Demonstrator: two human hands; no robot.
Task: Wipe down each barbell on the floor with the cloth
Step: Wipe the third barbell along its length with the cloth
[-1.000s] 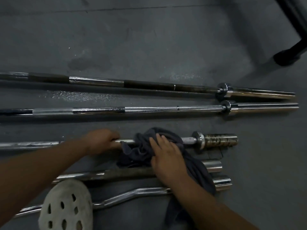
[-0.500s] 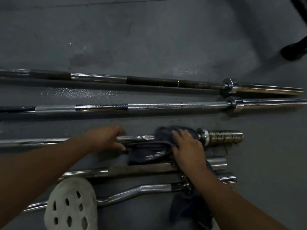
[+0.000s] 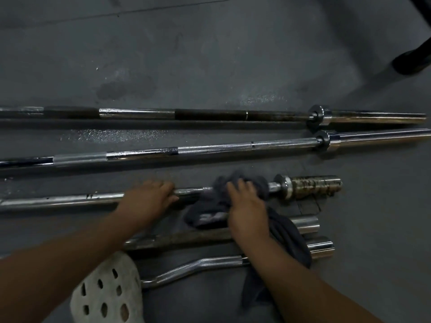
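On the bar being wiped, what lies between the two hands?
Head view: only bare bar between the left hand and the cloth under the right hand.

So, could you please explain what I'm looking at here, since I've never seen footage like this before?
There is no machine: a person wears a camera on the head, looking forward and down at their own two bare arms. It is a single view. On the grey floor lie five bars, roughly side by side: two long barbells farthest away, a middle bar with a rusty-looking end sleeve, a dull straight bar and a wavy curl bar nearest. The left hand rests on the middle bar, steadying it. The right hand presses a dark cloth onto that bar near the sleeve; the cloth trails back over the two nearer bars. The white holed shape at the bottom looks like the person's shoe.
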